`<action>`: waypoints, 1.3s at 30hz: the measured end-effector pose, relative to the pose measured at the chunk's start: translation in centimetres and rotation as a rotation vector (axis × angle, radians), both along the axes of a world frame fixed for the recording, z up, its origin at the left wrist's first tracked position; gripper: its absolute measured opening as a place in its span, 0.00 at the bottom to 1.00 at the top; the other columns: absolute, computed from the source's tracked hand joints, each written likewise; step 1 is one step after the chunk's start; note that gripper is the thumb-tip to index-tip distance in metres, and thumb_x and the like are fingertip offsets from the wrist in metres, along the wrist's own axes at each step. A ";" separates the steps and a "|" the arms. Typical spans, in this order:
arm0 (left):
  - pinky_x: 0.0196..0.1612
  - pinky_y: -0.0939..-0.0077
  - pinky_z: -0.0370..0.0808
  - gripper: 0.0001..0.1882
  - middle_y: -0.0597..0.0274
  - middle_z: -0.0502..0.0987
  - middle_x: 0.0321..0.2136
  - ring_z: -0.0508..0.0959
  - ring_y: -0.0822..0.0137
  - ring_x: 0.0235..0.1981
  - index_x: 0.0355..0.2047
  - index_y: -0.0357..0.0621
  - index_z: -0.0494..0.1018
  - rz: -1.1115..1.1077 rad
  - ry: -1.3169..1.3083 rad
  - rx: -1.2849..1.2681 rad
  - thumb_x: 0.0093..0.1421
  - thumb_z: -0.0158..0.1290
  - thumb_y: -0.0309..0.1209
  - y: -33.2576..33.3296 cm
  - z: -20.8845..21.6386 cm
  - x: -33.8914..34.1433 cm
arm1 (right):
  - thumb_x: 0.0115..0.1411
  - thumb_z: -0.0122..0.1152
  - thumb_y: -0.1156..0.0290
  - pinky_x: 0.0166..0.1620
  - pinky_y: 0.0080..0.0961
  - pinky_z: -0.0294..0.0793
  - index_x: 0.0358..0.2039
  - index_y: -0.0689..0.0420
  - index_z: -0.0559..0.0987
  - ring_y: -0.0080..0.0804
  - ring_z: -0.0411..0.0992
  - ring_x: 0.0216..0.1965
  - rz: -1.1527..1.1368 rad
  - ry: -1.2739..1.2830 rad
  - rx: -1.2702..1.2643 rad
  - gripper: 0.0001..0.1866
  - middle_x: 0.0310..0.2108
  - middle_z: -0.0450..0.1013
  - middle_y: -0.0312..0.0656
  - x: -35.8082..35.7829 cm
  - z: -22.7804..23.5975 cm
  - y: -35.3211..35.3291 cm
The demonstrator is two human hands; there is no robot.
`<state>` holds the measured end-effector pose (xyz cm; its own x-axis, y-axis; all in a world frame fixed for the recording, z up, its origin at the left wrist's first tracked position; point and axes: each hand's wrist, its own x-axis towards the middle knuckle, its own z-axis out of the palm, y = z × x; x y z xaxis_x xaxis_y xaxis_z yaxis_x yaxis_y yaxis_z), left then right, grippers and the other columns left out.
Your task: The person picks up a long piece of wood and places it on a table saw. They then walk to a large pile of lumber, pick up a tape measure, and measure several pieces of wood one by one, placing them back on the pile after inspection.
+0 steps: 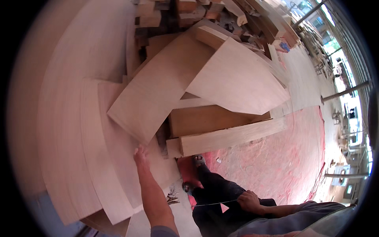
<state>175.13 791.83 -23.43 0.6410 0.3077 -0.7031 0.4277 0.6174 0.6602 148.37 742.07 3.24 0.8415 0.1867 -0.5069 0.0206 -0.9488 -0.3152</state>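
Observation:
My left hand [141, 155] is at the lower corner of a long plywood panel [152, 93], its fingers bent against the edge; the hand and this end of the panel are slightly blurred. The panel lies slantwise, its far end reaching under a second pale, angled board [237, 79]. My right hand [249, 201] is low at the right, close to my dark trousers, with its fingers curled closed. From it a thin pale cord [215, 204] runs to the left across my legs.
Large stacked sheets [67, 130] fill the left side. A thick wooden beam [233, 136] lies ahead of my feet, beside a brown board [205, 120]. Wood offcuts [189, 14] are heaped at the back. A red, dusty sheet [272, 158] covers the floor to the right.

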 end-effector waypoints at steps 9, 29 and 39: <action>0.21 0.70 0.72 0.21 0.52 0.73 0.37 0.75 0.60 0.25 0.52 0.33 0.66 0.129 0.324 0.208 0.61 0.58 0.28 -0.9 -4.2 5.1 | 0.51 0.64 0.69 0.40 0.42 0.73 0.23 0.54 0.79 0.45 0.72 0.34 -0.242 -0.097 0.086 0.04 0.27 0.75 0.42 4.4 -0.7 -2.2; 0.21 0.71 0.67 0.05 0.60 0.69 0.23 0.65 0.69 0.17 0.35 0.34 0.70 -0.070 0.283 0.231 0.63 0.50 0.25 -3.5 9.3 5.3 | 0.53 0.67 0.62 0.40 0.45 0.70 0.44 0.60 0.75 0.51 0.71 0.36 -0.820 -0.396 0.228 0.21 0.31 0.72 0.53 15.2 -9.2 -8.1; 0.24 0.71 0.70 0.06 0.60 0.72 0.24 0.70 0.68 0.20 0.34 0.38 0.70 -0.158 0.352 0.252 0.64 0.51 0.28 -3.4 12.0 5.7 | 0.49 0.51 0.80 0.50 0.45 0.74 0.57 0.45 0.74 0.50 0.73 0.52 -0.258 -0.481 -0.300 0.32 0.51 0.74 0.50 55.9 11.2 -20.7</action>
<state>180.86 788.45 -11.45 0.4293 0.4151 -0.8021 0.7289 0.3652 0.5791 204.26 721.40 14.44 0.9876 -0.1452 -0.0591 -0.1480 -0.9879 -0.0462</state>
